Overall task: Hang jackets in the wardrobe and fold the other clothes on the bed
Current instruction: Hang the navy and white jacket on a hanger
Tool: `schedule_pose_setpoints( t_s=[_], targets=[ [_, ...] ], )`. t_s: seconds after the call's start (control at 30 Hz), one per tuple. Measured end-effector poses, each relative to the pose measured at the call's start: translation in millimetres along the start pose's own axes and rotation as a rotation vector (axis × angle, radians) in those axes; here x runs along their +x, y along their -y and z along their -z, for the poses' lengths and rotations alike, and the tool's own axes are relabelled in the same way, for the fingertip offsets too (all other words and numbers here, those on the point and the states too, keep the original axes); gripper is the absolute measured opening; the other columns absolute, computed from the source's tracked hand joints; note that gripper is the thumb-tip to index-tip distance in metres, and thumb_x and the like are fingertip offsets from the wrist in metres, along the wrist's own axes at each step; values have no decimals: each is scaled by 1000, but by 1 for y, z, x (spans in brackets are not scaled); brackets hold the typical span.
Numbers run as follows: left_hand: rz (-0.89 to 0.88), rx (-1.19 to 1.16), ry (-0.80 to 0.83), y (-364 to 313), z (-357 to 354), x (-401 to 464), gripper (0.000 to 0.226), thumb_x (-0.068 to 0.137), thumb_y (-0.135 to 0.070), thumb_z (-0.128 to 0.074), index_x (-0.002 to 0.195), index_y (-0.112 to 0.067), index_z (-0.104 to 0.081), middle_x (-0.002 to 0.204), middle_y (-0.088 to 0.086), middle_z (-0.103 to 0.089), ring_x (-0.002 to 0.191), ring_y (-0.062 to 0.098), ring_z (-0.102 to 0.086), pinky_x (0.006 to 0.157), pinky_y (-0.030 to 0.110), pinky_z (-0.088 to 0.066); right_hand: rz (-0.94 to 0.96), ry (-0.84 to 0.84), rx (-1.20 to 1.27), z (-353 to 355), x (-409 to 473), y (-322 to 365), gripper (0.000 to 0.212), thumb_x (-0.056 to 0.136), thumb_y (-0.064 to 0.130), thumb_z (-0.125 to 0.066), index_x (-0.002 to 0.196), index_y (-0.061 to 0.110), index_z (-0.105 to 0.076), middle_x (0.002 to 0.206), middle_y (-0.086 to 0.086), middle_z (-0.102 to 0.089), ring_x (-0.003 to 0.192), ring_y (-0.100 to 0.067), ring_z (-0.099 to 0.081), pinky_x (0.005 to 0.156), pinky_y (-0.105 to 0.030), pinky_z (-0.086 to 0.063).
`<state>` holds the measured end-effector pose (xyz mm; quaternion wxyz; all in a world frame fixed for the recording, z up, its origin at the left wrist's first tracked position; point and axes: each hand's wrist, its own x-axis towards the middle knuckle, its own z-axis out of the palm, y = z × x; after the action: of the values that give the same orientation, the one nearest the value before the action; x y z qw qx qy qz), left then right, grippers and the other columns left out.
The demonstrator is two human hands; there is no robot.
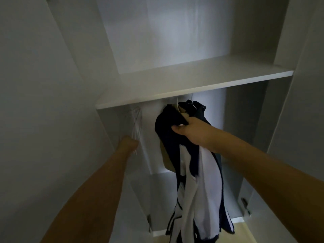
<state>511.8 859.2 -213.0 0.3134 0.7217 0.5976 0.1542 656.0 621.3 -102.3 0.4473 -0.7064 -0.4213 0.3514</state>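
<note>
Nearest, at 5 o'clock, the right hand reaches in with its fingers curled round the dark collar of a navy-and-white jacket, which hangs limp from that grip, not yet on a hanger. At 8 o'clock the left hand meets the bare white hangers; its fingers are hidden behind the hand, so whether they pinch one cannot be told. Beyond, near centre, two garments already hang in the wardrobe: a tan one and a dark one. So hanging appears partly done; this jacket is left, and the bed is out of view. At 12 o'clock the shelf overhangs the rail, leaving the hooks a cramped approach, with the hung garments close beside.
</note>
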Motion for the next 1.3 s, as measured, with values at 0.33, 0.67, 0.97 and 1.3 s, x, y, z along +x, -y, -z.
schedule_pose_setpoints(
  t_s=[0.33, 0.67, 0.97, 1.3],
  targets=[
    [-13, 541, 56, -5, -41, 158, 44, 100, -33, -48, 132, -4, -53, 140, 17, -50, 125, 33, -50, 107, 47, -40, -139, 152, -217, -14, 127, 24, 43, 96, 29, -56, 123, -4, -57, 123, -16, -62, 115, -31, -58, 103, -38, -45],
    [-60, 465, 0, -3, -46, 173, 35, 94, -31, -53, 117, -5, -62, 121, 14, -62, 107, 30, -61, 82, 33, -48, -227, 187, -261, -13, 157, 3, 43, 94, 28, -59, 124, -3, -55, 124, -20, -60, 115, -33, -57, 103, -42, -45],
    [-101, -171, -102, -33, -34, 108, 24, 97, -10, -38, 102, -3, -60, 115, 22, -61, 106, 36, -57, 77, 29, -38, -73, 84, -359, 7, 141, -23, 47, 94, 22, -58, 125, -14, -52, 120, -28, -60, 110, -37, -58, 95, -41, -47],
    [-194, 48, -62, -22, -12, -109, 34, 104, -27, -38, 102, -3, -61, 90, 11, -62, 84, 25, -59, 68, 29, -44, 6, 12, -531, 48, 97, -79, 21, 88, 23, -66, 84, 3, -61, 76, -9, -56, 77, -23, -56, 51, -23, -42]
  ],
)
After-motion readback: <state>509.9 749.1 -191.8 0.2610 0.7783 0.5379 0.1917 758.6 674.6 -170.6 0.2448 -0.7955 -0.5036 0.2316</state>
